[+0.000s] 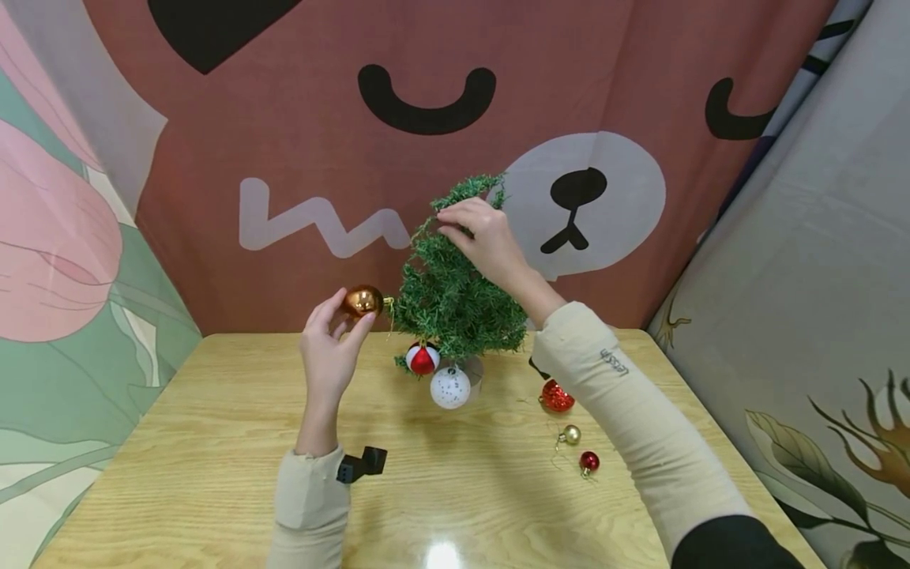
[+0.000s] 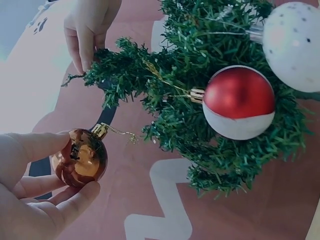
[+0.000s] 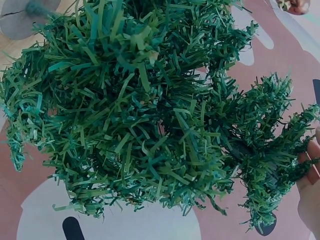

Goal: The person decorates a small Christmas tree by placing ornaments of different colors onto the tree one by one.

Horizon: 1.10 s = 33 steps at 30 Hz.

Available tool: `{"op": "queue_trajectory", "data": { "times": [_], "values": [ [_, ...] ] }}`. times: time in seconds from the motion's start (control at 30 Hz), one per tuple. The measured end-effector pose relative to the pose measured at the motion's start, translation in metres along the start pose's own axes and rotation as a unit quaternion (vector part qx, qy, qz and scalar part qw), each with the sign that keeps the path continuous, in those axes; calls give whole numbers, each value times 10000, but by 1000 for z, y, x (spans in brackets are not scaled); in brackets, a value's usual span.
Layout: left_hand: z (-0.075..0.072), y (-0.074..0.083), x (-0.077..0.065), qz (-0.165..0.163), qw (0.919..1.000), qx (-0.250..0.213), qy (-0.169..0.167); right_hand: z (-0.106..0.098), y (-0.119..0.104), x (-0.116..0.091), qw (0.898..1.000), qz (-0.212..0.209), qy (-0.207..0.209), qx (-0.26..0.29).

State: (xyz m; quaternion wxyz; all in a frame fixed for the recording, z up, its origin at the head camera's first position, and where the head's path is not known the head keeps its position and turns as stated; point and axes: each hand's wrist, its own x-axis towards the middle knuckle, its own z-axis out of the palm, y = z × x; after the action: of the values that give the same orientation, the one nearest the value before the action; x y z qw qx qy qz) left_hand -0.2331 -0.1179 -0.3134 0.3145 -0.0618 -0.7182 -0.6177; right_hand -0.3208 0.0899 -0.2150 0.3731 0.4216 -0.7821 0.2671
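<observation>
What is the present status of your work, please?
Left grip holding copper-coloured bauble beside Christmas tree. Right grip on upper branches. No obstruction visible between bauble and tree.

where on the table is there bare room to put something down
The tabletop looks bare left of the left sleeve, and nearer the person between both sleeves. It is crowded beside the right sleeve, with a large red ball, small gold ball and small red ball, and below the tree, where ornaments hang.

Dark lettering (image 1: 614,362) on the right sleeve (image 1: 643,431) begins "Lets"; the rest is unclear.
</observation>
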Motion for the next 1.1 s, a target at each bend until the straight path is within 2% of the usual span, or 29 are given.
{"op": "queue_trajectory", "data": {
  "times": [0.13, 0.4, 0.77, 1.1],
  "values": [
    [3, 5, 1, -30, 10000, -40, -15, 1, 1, 0, 10000, -45, 57, 21],
    [9, 10, 3, 116, 9995, -291, -46, -1, 0, -2, 9997, -164, 173, 68],
    [11, 18, 7, 365, 9989, -293, -54, -5, -4, -1, 9997, -175, -13, -174],
    [15, 24, 11, 566, 9978, -320, -89, -4, -11, 2, 9955, -854, 284, -308]
  ]
}}
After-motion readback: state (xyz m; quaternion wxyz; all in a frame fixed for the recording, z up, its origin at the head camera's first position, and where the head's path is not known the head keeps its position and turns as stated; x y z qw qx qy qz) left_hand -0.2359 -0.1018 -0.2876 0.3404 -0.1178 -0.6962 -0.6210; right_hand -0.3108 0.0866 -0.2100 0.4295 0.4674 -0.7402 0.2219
